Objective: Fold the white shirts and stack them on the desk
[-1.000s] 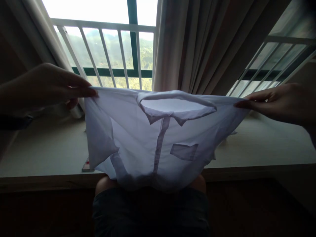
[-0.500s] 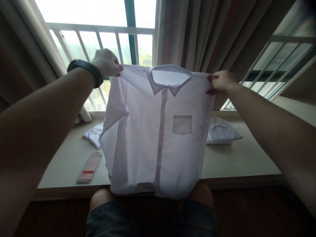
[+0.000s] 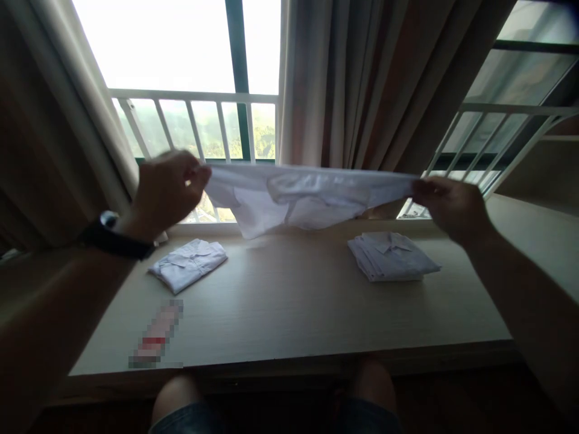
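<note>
Stretching between two pinching grips, a white shirt [image 3: 257, 208] above the pale tabletop [image 3: 280, 307], left hand [image 3: 169, 187] clamped on one end of its upper edge, right hand [image 3: 455, 205] clamped on the other, blurred collar [image 3: 319, 185] between them, cloth hanging below that line.

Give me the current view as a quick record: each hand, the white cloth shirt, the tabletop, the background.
Left hand: grips one end of the white cloth shirt
Right hand: grips its other end
Shirt: stretched between both hands, blurred
Pale wood-look tabletop, left: folded white collared shirt, with pixelated pinkish strip in front
Tabletop, right: stack of folded white collared shirts
Background: bright window with white railing; grey-brown fabric curtains
</note>
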The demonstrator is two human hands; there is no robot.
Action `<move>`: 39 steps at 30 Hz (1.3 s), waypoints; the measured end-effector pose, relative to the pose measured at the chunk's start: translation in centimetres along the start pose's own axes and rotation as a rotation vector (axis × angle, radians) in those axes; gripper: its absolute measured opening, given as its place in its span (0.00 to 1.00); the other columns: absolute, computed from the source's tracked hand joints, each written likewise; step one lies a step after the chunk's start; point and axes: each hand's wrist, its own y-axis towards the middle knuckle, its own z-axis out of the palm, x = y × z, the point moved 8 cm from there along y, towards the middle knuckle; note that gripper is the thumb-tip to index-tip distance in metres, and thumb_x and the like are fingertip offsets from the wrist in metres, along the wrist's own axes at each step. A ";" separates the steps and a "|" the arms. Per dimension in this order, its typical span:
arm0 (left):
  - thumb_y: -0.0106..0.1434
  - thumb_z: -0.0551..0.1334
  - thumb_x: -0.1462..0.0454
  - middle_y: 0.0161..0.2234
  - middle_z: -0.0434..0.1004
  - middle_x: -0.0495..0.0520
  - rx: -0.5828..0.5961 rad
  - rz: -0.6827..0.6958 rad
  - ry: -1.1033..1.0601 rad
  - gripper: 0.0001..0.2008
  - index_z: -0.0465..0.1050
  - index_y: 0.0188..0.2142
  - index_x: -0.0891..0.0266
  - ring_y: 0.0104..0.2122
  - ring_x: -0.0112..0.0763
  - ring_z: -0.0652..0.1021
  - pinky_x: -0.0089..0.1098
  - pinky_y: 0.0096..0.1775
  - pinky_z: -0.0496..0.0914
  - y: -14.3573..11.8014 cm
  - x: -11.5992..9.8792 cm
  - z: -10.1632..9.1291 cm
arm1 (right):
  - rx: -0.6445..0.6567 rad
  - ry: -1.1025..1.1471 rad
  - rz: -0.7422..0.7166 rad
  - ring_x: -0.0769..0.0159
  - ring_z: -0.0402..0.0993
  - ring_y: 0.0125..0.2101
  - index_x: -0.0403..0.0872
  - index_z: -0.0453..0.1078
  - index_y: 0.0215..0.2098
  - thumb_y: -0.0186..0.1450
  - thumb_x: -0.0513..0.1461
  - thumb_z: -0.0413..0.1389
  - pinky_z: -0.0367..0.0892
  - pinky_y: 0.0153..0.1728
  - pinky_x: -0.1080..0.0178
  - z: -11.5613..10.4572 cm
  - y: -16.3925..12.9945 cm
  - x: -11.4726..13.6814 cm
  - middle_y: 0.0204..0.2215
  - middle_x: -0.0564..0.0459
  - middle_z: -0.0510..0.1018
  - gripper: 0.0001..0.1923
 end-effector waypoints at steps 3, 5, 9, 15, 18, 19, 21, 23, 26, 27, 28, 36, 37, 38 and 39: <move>0.67 0.60 0.58 0.42 0.79 0.57 0.101 0.045 0.049 0.09 0.74 0.38 0.61 0.42 0.40 0.78 0.40 0.46 0.73 -11.0 0.5 2.8 | 0.103 -0.009 -0.058 0.57 0.79 0.42 0.48 0.79 0.43 0.66 0.56 0.57 0.72 0.47 0.58 3.5 -10.2 -1.8 0.40 0.48 0.82 0.23; 0.67 0.59 0.60 0.44 0.79 0.56 0.138 -0.026 0.007 0.06 0.73 0.37 0.58 0.47 0.43 0.78 0.41 0.50 0.72 -18.8 1.9 5.0 | 0.199 0.071 -0.052 0.53 0.78 0.45 0.51 0.79 0.42 0.68 0.54 0.55 0.72 0.50 0.53 7.0 -16.9 -3.8 0.43 0.48 0.82 0.19; 0.67 0.55 0.60 0.45 0.79 0.57 0.324 -0.254 -0.068 0.09 0.74 0.37 0.55 0.45 0.44 0.80 0.41 0.48 0.76 -32.5 4.6 10.7 | 0.300 0.153 0.129 0.49 0.81 0.43 0.54 0.81 0.38 0.66 0.54 0.53 0.76 0.46 0.50 14.0 -28.4 -9.3 0.40 0.47 0.83 0.19; 0.66 0.55 0.58 0.44 0.78 0.56 0.408 -0.483 -0.136 0.10 0.75 0.39 0.52 0.46 0.47 0.81 0.48 0.51 0.76 -42.6 5.8 13.2 | 0.319 0.095 0.231 0.47 0.80 0.44 0.59 0.82 0.40 0.65 0.49 0.52 0.76 0.48 0.46 17.7 -38.4 -13.1 0.44 0.50 0.82 0.16; 0.65 0.55 0.58 0.46 0.77 0.58 0.374 -0.555 -0.099 0.11 0.76 0.40 0.52 0.47 0.51 0.80 0.52 0.52 0.75 -45.1 5.7 12.1 | 0.288 0.067 0.237 0.46 0.78 0.49 0.63 0.81 0.43 0.65 0.48 0.53 0.75 0.51 0.44 16.8 -40.8 -13.1 0.48 0.51 0.80 0.15; 0.64 0.55 0.58 0.47 0.77 0.58 0.376 -0.568 -0.093 0.12 0.77 0.41 0.52 0.47 0.52 0.80 0.52 0.52 0.75 -45.9 5.6 11.9 | 0.288 0.065 0.237 0.46 0.78 0.50 0.65 0.80 0.44 0.65 0.48 0.53 0.74 0.51 0.44 16.5 -41.6 -12.9 0.49 0.52 0.79 0.15; 0.63 0.57 0.58 0.48 0.77 0.58 0.397 -0.584 -0.088 0.12 0.77 0.42 0.52 0.48 0.52 0.80 0.51 0.51 0.76 -47.2 5.5 11.5 | 0.288 0.059 0.238 0.46 0.77 0.52 0.66 0.79 0.47 0.65 0.47 0.52 0.73 0.53 0.44 16.0 -43.0 -12.7 0.51 0.53 0.78 0.16; 0.61 0.58 0.58 0.48 0.76 0.58 0.412 -0.590 -0.069 0.13 0.78 0.43 0.52 0.48 0.51 0.79 0.50 0.51 0.76 -47.7 5.5 11.3 | 0.281 0.045 0.236 0.46 0.76 0.53 0.67 0.77 0.49 0.65 0.46 0.52 0.72 0.54 0.43 15.8 -44.0 -12.6 0.53 0.54 0.77 0.18; 0.63 0.57 0.57 0.51 0.74 0.58 0.410 -0.558 0.031 0.15 0.78 0.46 0.53 0.51 0.50 0.77 0.49 0.53 0.73 -46.4 5.9 11.3 | 0.259 0.004 0.223 0.46 0.74 0.55 0.67 0.76 0.51 0.65 0.45 0.52 0.72 0.55 0.43 16.0 -44.7 -12.7 0.56 0.56 0.75 0.18; 0.65 0.56 0.57 0.52 0.74 0.59 0.411 -0.540 0.083 0.16 0.79 0.46 0.54 0.52 0.49 0.76 0.50 0.55 0.72 -45.5 6.1 11.5 | 0.256 -0.018 0.216 0.47 0.73 0.56 0.66 0.76 0.51 0.66 0.45 0.51 0.71 0.56 0.43 16.2 -44.8 -12.9 0.57 0.56 0.75 0.18; 0.66 0.54 0.58 0.53 0.73 0.60 0.417 -0.524 0.142 0.17 0.79 0.47 0.55 0.52 0.49 0.75 0.50 0.56 0.70 -44.6 6.4 11.9 | 0.258 -0.045 0.207 0.48 0.73 0.56 0.63 0.76 0.51 0.66 0.45 0.51 0.70 0.57 0.43 16.5 -44.8 -13.0 0.57 0.54 0.74 0.19; 0.65 0.58 0.60 0.64 0.63 0.64 0.716 -0.502 0.433 0.25 0.68 0.62 0.54 0.55 0.51 0.71 0.45 0.51 0.69 -40.5 9.8 18.9 | 0.357 -0.166 0.085 0.53 0.63 0.63 0.50 0.72 0.59 0.70 0.38 0.46 0.65 0.62 0.45 17.7 -46.3 -14.5 0.62 0.50 0.69 0.23; 0.66 0.57 0.59 0.62 0.65 0.65 0.734 -0.522 0.439 0.27 0.65 0.64 0.55 0.54 0.51 0.73 0.44 0.50 0.70 -40.4 10.5 19.4 | 0.363 -0.164 0.079 0.54 0.62 0.63 0.51 0.71 0.60 0.70 0.38 0.45 0.64 0.62 0.45 17.6 -46.5 -14.6 0.63 0.51 0.68 0.23; 0.67 0.56 0.59 0.60 0.67 0.67 0.745 -0.543 0.439 0.28 0.62 0.66 0.57 0.52 0.50 0.74 0.44 0.49 0.70 -40.3 11.2 19.7 | 0.366 -0.164 0.076 0.54 0.62 0.64 0.51 0.70 0.60 0.71 0.38 0.45 0.64 0.63 0.45 17.6 -46.7 -14.6 0.63 0.52 0.68 0.23; 0.68 0.55 0.59 0.56 0.70 0.68 0.752 -0.564 0.428 0.29 0.60 0.67 0.59 0.50 0.50 0.75 0.43 0.48 0.70 -40.2 11.8 19.9 | 0.364 -0.167 0.075 0.54 0.61 0.64 0.52 0.70 0.61 0.71 0.38 0.45 0.64 0.63 0.45 17.6 -46.8 -14.7 0.63 0.52 0.68 0.23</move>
